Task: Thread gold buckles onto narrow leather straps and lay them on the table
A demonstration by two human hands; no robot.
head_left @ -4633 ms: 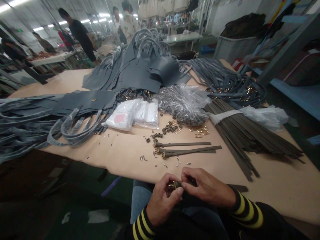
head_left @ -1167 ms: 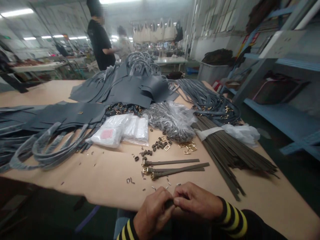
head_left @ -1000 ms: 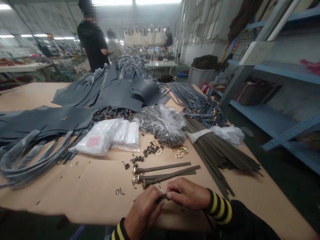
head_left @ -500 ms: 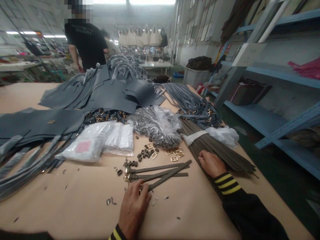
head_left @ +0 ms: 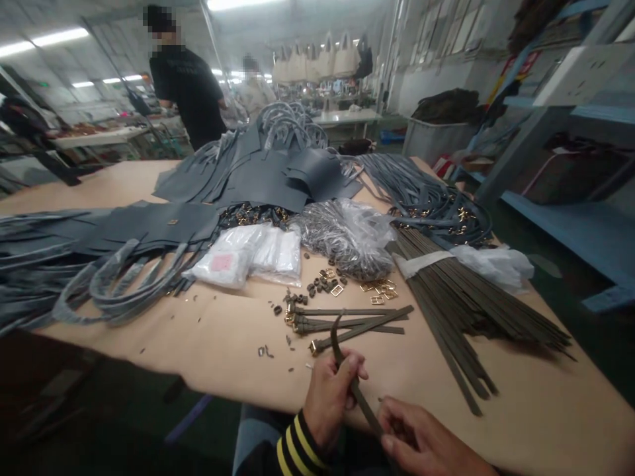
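A single olive-brown strap [head_left: 366, 404] is held over the table's near edge, its upper end curling upward. My left hand [head_left: 323, 395] is closed around it near that end, thumb on top. Lower down, my right hand [head_left: 421, 433] pinches the strap, its fingers partly hidden. Just beyond my left hand lie several straps with gold buckles [head_left: 354, 324], side by side and crossing. Behind them are loose dark keeper loops [head_left: 317, 288] and bare gold buckles [head_left: 378, 300]. To the right fans out a bundle of strap strips [head_left: 461, 291], tied with a pale band.
Plastic packets [head_left: 223, 259] and a clear bag of dark pieces [head_left: 342, 231] stand mid-table. Blue-grey bag panels [head_left: 258, 175] and handles [head_left: 119, 297] cover the far and left parts. Blue shelving [head_left: 555, 218] stands right. A person [head_left: 186, 86] in black is beyond the table.
My right hand has left the strap bundle and now holds one strap near me. My left hand has moved off the buckled straps onto it. The view has turned left.
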